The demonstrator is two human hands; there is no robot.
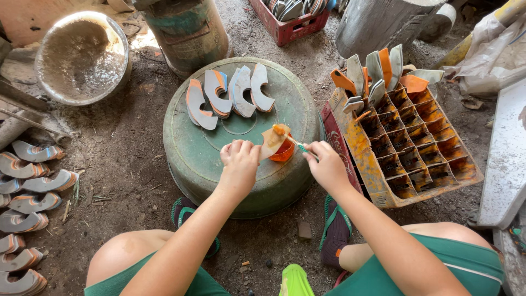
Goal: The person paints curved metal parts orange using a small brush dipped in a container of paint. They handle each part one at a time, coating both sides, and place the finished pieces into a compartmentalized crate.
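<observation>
My left hand [239, 157] grips a curved tan piece [270, 140] smeared with orange at its top. My right hand [325, 164] holds a thin green-handled brush [301, 147] whose tip touches that piece. Both hands hover over a small orange cup [285, 151] standing on an upturned round green basin [208, 153]. Several grey curved pieces with orange edges [227, 97] lie in a row on the basin's far side.
A divided orange crate [416, 159] to the right holds more curved pieces [378, 71] in its far cells. Further pieces [24, 214] lie on the dirt at left. A metal bowl [82, 57], a drum [189, 30] and a red crate [296, 24] stand behind.
</observation>
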